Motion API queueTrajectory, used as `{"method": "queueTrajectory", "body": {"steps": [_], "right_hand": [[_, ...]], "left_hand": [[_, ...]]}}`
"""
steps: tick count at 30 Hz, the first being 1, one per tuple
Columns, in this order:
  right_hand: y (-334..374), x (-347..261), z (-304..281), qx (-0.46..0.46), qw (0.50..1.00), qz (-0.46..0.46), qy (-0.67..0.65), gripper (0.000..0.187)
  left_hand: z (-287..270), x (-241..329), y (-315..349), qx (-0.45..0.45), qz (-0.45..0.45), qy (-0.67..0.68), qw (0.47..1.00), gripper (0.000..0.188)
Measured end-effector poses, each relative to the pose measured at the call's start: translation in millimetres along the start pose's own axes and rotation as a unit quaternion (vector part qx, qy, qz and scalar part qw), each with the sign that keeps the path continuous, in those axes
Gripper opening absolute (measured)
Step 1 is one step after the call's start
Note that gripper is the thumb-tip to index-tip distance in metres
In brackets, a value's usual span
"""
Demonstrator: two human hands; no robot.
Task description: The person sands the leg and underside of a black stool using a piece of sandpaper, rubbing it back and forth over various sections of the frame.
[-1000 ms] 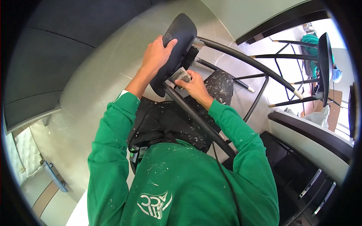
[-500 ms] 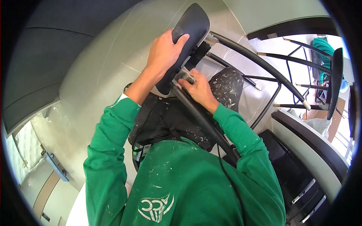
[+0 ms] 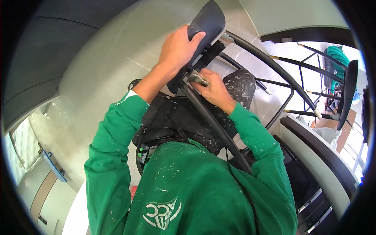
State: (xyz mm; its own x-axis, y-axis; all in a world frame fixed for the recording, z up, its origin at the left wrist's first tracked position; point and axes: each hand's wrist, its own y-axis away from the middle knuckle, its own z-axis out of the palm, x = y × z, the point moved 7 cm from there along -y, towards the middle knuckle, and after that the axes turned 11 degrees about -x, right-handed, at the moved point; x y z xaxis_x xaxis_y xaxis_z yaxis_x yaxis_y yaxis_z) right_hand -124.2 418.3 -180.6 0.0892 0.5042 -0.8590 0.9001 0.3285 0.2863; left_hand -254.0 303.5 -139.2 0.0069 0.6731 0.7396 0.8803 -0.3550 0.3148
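2 hands: L [image 3: 178, 51] grips 1 blk seat [image 3: 209, 21] | R [image 3: 214, 89] grips 1 gry pad [image 3: 199, 79]

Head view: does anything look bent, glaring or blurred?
Head view, left: the dark panel bows along its edge; head view, right: bright light partly whitens the space behind the far stool; head view, centre: the greyish piece in the right hand looks slightly soft.
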Motion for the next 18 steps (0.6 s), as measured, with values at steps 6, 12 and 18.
{"method": "queueTrajectory", "body": {"steps": [6,12,18], "right_hand": [[-11.9,5.2,6.7,0.045,0.998,-0.014,-0.034,0.017],[-4.9,5.7,2.1,0.039,0.999,0.005,-0.033,0.015],[4.4,3.1,2.6,0.029,0.998,-0.019,-0.050,0.017]], "left_hand": [[5.4,-4.3,-3.5,-0.013,-0.004,0.018,1.000,0.054],[9.8,-2.9,-5.3,-0.005,-0.005,0.005,1.000,0.054],[2.8,-6.8,-7.0,0.000,0.002,-0.005,1.000,0.056]]}}
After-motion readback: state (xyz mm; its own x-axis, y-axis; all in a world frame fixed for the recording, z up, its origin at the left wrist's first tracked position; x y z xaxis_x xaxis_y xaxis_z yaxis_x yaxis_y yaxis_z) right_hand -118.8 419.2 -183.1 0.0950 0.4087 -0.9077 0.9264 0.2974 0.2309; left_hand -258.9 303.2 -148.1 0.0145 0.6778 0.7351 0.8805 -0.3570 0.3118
